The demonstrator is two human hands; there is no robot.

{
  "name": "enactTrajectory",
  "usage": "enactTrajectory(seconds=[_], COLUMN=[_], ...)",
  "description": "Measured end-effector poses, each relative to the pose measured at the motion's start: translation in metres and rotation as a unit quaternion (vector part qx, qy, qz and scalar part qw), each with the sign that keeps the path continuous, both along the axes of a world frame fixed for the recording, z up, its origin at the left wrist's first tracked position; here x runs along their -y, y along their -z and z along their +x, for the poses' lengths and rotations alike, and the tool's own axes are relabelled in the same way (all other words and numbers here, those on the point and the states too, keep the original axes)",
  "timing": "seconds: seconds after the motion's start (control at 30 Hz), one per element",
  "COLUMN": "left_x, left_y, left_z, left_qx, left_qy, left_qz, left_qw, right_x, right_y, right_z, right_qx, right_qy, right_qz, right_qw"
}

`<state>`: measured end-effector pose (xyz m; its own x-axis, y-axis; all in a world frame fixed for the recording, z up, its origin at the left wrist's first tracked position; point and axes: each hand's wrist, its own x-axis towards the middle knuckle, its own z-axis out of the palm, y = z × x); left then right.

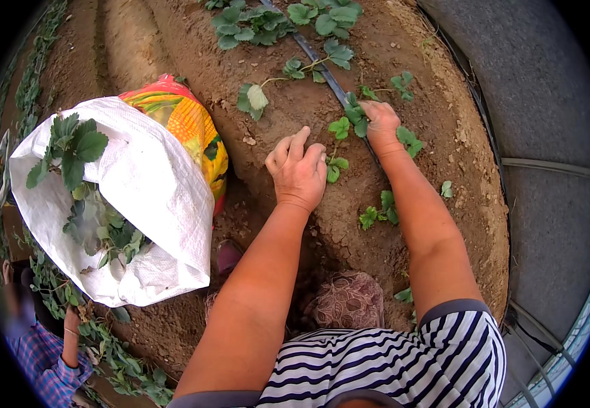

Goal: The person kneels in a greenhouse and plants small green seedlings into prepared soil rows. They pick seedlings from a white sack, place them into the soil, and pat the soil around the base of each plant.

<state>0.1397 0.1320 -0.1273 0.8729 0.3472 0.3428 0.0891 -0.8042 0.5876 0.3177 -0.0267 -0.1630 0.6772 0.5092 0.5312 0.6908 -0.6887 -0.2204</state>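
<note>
My left hand point(297, 171) hovers over or rests near the soil, its fingers loosely bent and apart, with nothing visible in it. Just right of it grows a small bright-green strawberry plantlet point(337, 166), and another young leaf cluster point(339, 127) stands above that. My right hand point(382, 126) is curled against the dark-green leaves of a strawberry plant point(355, 115), beside the black drip line point(325, 71). Its fingertips are partly hidden, so whether they grip a stem is unclear. A white woven sack point(157, 178) with cut strawberry leaves point(78, 145) inside stands at my left.
Larger strawberry plants point(254, 25) grow along the bed at the top. Black ground fabric point(550, 102) borders the bed on the right. Another person in a checked sleeve point(52, 364) reaches into the leafy row point(121, 367) at lower left. My patterned trouser knee point(348, 301) is below my arms.
</note>
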Motion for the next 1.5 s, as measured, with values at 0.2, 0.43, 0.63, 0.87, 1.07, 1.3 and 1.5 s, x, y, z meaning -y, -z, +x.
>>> enactTrajectory(seconds=[0.2,0.43,0.63,0.87,1.07,1.3,1.5], left_x=[0.000,0.000,0.000,0.000,0.000,0.000,-0.001], left_y=[-0.001,0.001,0.000,0.000,0.001,0.000,-0.001], left_z=[0.000,0.000,0.000,0.000,0.000,0.000,0.000], left_qx=[-0.006,0.003,0.000,-0.003,0.006,0.005,0.002], left_qy=[-0.001,-0.003,-0.005,-0.002,-0.001,0.001,-0.001], left_qz=[-0.001,-0.004,-0.002,-0.005,-0.009,-0.011,-0.012], left_qw=[1.000,1.000,1.000,1.000,1.000,1.000,1.000], right_x=[0.001,-0.006,0.005,-0.027,-0.043,-0.058,-0.013], right_y=[-0.011,-0.056,-0.109,-0.106,-0.085,-0.065,-0.047], right_z=[-0.004,0.009,0.071,0.108,0.115,0.119,0.111], right_qx=[-0.080,-0.357,-0.413,-0.311,-0.338,-0.304,-0.392], right_qy=[-0.006,0.151,0.135,0.120,0.071,0.117,0.328], right_qz=[0.040,0.630,0.615,-0.301,-0.363,-0.406,-0.198], right_qw=[0.996,0.673,0.659,0.893,0.865,0.854,0.836])
